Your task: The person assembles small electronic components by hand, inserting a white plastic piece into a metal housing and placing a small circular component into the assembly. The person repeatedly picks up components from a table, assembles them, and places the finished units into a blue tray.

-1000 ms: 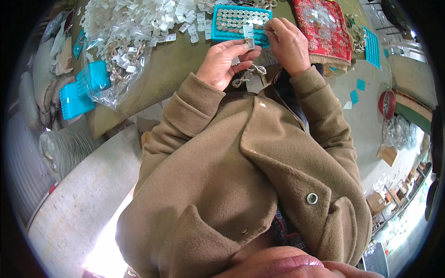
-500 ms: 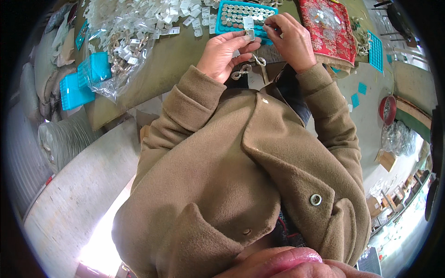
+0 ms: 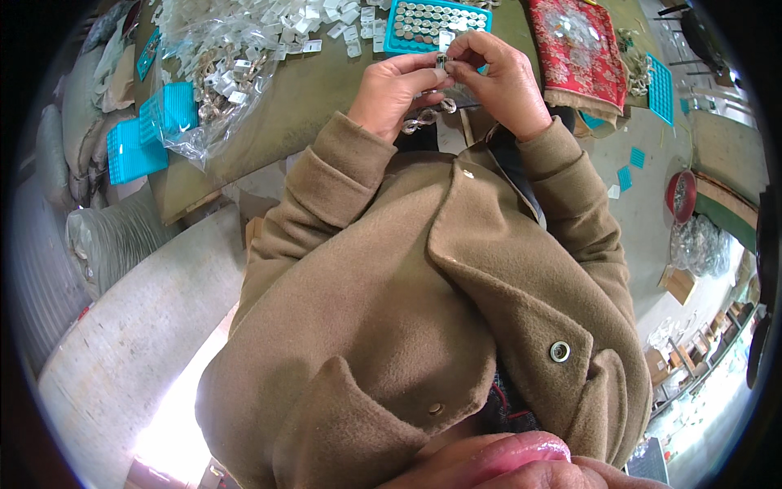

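Above the table edge, my left hand pinches a small white plastic case between thumb and fingers. My right hand meets it there, its thumb and fingertips closed against the case's lower part. Whatever the right fingertips hold is too small and covered to make out. A looped pale cord hangs below the left fingers. Just beyond both hands lies a teal tray with rows of round silvery discs.
Loose white cases are heaped on the table, left of the tray. A clear bag of corded pieces and stacked teal trays lie at the left. Right of my hands is a red patterned cloth bearing clear discs.
My right hand has moved left from the tray's edge to the plastic case, and its fingertips now meet my left hand's. The left hand keeps its hold on the case.
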